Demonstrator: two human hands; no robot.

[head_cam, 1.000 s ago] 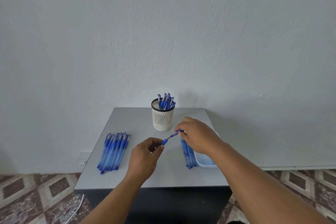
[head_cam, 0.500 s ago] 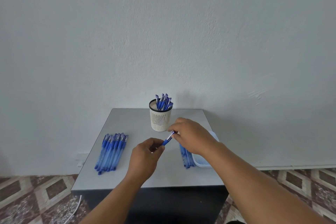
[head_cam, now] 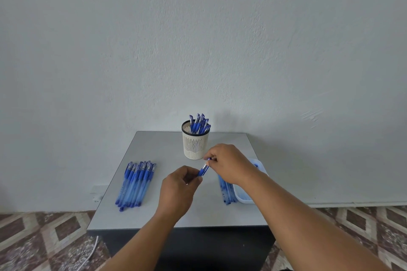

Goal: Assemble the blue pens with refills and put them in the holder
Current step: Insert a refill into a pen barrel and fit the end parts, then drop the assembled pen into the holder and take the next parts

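You hold one blue pen (head_cam: 204, 169) slanted between your hands, left hand (head_cam: 178, 191) gripping its lower end, right hand (head_cam: 229, 164) pinching its upper end, just before the holder (head_cam: 195, 146).

One head-worn camera, looking forward and slightly down from above the near edge of the table (head_cam: 154, 145), wide angle, table near, wall (head_cam: 198, 39) straight ahead filling the upper frame

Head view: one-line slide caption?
Both hands, left and right, hold one blue pen over the table, before the pen holder.
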